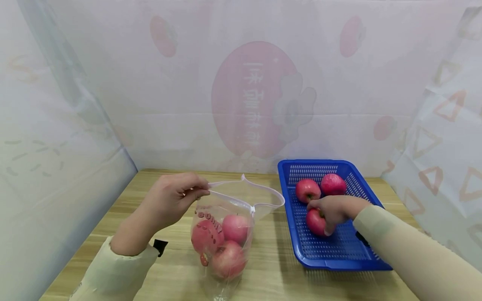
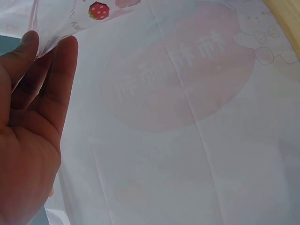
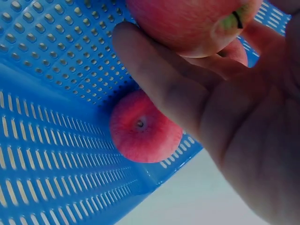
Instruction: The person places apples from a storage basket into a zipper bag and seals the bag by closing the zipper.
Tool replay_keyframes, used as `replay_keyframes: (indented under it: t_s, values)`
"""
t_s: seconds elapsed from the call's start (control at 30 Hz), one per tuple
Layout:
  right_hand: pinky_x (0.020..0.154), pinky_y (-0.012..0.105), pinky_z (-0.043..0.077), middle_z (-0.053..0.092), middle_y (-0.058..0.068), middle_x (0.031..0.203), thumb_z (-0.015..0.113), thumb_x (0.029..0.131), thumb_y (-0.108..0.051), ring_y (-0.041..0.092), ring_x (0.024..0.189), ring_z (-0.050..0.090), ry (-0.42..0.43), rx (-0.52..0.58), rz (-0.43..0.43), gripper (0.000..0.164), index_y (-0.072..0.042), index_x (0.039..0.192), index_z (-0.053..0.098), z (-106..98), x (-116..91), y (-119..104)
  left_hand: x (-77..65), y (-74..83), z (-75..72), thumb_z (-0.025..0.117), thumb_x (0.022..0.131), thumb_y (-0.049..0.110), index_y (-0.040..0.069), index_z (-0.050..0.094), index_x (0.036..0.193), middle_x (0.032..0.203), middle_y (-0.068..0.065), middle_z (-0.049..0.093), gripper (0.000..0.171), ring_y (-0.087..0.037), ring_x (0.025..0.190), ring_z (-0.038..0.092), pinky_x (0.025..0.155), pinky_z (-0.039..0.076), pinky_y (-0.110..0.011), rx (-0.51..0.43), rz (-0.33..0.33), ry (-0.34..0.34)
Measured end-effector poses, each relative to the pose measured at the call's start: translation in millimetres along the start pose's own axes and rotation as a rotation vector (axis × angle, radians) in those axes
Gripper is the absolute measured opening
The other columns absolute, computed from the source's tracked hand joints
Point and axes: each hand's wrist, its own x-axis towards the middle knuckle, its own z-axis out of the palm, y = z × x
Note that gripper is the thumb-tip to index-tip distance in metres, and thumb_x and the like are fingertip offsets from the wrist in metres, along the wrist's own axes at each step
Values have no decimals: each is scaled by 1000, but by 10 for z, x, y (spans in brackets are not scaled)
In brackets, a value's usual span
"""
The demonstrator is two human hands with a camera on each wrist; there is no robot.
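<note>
Ideally, the left hand [image 1: 171, 200] pinching the bag [image 1: 222, 205], lower center, holds it wide while the right hand [image 1: 333, 210], fingers grasping an apple [image 1: 315, 223], lifts clear of the basket [image 1: 357, 264].

Gripped apple [image 1: 314, 222]: partly covered by right hand [image 1: 334, 212]; cut off above in right wrist view. Bag [image 1: 226, 207]: bottom end cut off by head view's lower edge. Basket [image 1: 327, 248]: right rim partly hidden behind right sleeve [image 1: 414, 248].
</note>
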Motion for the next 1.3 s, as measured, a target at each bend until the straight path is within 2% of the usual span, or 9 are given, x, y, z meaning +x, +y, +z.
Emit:
replay_keyframes:
  t_s: [0.17,0.27,0.37,0.47,0.57,0.7,0.8,1.0,1.3]
  values:
    - [77,48,53,57,7,109,85,67,-8,29,96,53,26,47,-42,74,-17,136,57,-58,-39,66,2,1,7,81,73,-12,14,72,89,85,8,68,31,-5,67,58,61,50,-18,-8,-3,-3]
    - [71,43,54,54,11,112,80,68,-7,29,95,53,13,246,-45,76,-15,139,54,-141,-94,121,2,0,14,81,73,-12,14,72,89,85,8,68,32,-5,67,58,61,50,-18,-14,-4,-3]
    - [72,46,57,52,17,120,77,76,-10,32,95,57,21,560,-96,73,-11,143,48,-255,-187,180,3,2,23,81,73,-12,13,72,90,85,8,69,32,-5,67,59,62,50,-18,-23,1,-4]
    - [78,50,56,51,22,127,65,90,-15,37,95,61,44,882,-275,61,-8,146,41,-387,-283,192,5,6,34,81,73,-12,12,72,90,85,7,69,31,-6,68,59,61,50,-19,-40,12,-7]
    - [85,52,54,52,24,132,48,99,-17,40,98,63,-11,1158,-547,48,-6,145,38,-487,-329,77,8,6,42,81,73,-12,12,72,91,86,6,69,32,-7,68,59,61,50,-19,-44,26,-9]
    - [80,43,56,55,23,128,38,103,-18,37,94,65,-94,1346,-766,44,-8,146,35,-532,-360,-277,9,-2,47,81,73,-11,13,72,91,86,5,69,31,-7,69,59,61,49,-20,-46,36,-16]
    - [73,35,56,54,24,128,41,102,-18,33,90,65,-45,1366,-748,49,-9,148,31,-504,-398,-584,11,-5,48,81,74,-9,13,72,91,87,6,69,29,-6,71,60,63,50,-19,-48,34,-30]
    - [92,49,51,51,24,134,55,97,-18,41,107,63,112,1294,-590,57,-4,147,32,-383,-422,-1054,19,2,51,81,75,-8,12,73,92,89,6,70,27,-7,76,63,67,50,-19,-58,25,-62]
    - [91,48,52,52,20,131,70,91,-19,37,114,55,185,1147,-424,58,-9,141,43,-292,-408,-1279,25,12,84,81,73,-11,12,73,93,88,4,71,31,-9,74,64,65,52,-22,-49,57,-42]
